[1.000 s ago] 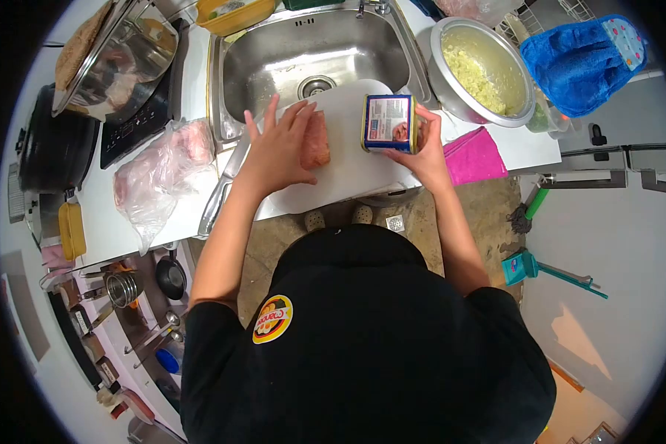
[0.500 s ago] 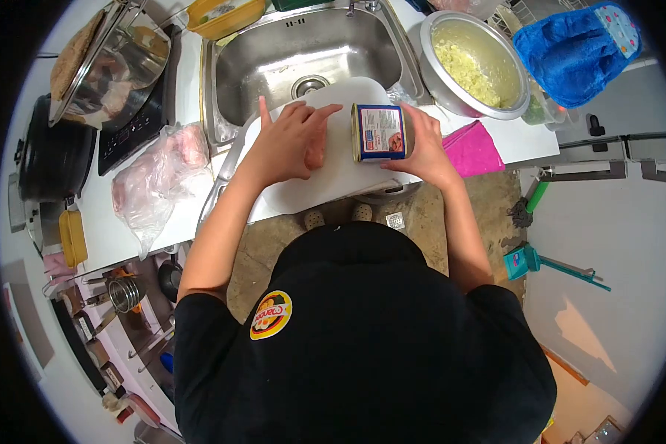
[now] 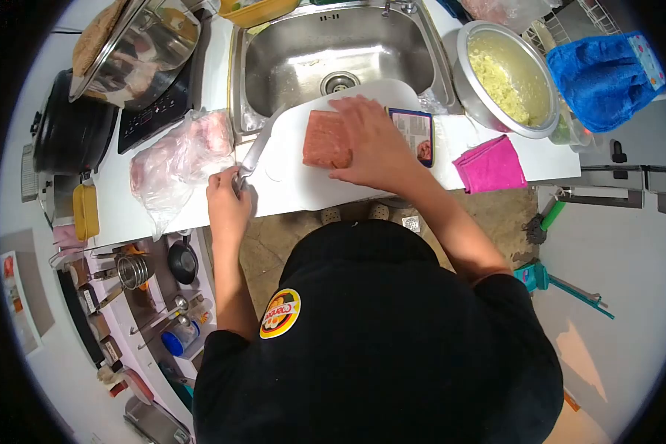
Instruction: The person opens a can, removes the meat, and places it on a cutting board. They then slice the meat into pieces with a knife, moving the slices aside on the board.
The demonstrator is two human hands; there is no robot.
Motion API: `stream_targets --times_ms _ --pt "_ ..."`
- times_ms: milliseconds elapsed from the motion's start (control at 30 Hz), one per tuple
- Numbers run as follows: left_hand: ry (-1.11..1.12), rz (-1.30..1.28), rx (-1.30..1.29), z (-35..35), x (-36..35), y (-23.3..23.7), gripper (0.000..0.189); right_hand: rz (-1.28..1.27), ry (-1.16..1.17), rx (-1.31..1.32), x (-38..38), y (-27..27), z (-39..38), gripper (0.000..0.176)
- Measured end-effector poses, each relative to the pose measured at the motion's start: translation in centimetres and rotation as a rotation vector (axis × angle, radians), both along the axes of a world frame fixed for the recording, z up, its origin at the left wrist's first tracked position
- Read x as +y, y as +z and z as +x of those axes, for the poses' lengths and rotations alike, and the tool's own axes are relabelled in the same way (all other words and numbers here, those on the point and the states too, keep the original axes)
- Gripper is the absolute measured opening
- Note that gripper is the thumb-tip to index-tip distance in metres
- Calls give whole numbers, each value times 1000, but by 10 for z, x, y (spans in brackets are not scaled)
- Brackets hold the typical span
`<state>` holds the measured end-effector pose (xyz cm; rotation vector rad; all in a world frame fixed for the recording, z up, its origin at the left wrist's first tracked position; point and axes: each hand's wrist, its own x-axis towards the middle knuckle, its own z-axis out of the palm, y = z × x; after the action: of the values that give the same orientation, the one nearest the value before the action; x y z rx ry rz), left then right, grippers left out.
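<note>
Ok so your left hand (image 3: 229,203) has the kitchen knife (image 3: 254,154) by its handle, fingers closed around it, with the blade slanting away from you toward the sink (image 3: 340,55) alongside the left edge of the white cutting board (image 3: 292,185). The block of luncheon meat (image 3: 325,139) is sitting on the board, whole as far as I can see, though your right hand (image 3: 377,148) covers its right side. That hand is pretty spread out: fingertips up by the far corner, thumb down by the near one. Can't tell from this angle whether you're really squeezing the block or just resting on it. The blue-edged tin (image 3: 416,135) is just past that hand, partly hidden by it, near the board's right edge. I'd call the step in hand steadying the meat and getting hold of the knife, no visible cuts so far. Imo the next move calls for a settled handle, a firm hold on the block so it doesn't slide, and those right fingertips tucked back before any blade comes over. The tin sits kinda close to your right hand too, so watch you don't bump it. The bagged meat (image 3: 181,155) on your left and the pink cloth (image 3: 490,164) on your right are both off the board, so no bother there.
</note>
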<state>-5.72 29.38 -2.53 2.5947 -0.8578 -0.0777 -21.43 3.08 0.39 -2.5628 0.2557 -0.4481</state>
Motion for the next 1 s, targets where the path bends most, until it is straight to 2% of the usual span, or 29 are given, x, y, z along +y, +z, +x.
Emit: stream_targets --times_ms 67,133,300,433,533,633,667,700,900,1000 --pt "46 38 -178 -5 5 -9 54 -3 23 78 4 -11 14 96" --pt "82 40 -48 -4 2 -4 53 -8 34 158 6 -16 23 95" --pt "82 109 163 2 -9 19 47 4 43 149 3 -14 25 91" --pt "-85 160 196 4 0 17 39 14 -17 192 10 -6 22 88" --pt "-142 11 135 -12 6 26 32 8 -91 219 18 -8 14 90" --pt "1 -186 720 -48 -7 64 32 11 -130 98 26 -17 3 90" --pt "20 -40 689 -59 -11 77 38 -23 -153 47 30 -20 0 90" --pt "-56 -73 576 -67 -12 75 43 -56 -173 -4 35 -23 -1 89" --pt "-209 -100 507 -86 -8 73 52 28 -207 -160 43 -37 4 86" --pt "-205 -66 527 -88 -11 82 52 79 -187 -215 39 -43 6 85"
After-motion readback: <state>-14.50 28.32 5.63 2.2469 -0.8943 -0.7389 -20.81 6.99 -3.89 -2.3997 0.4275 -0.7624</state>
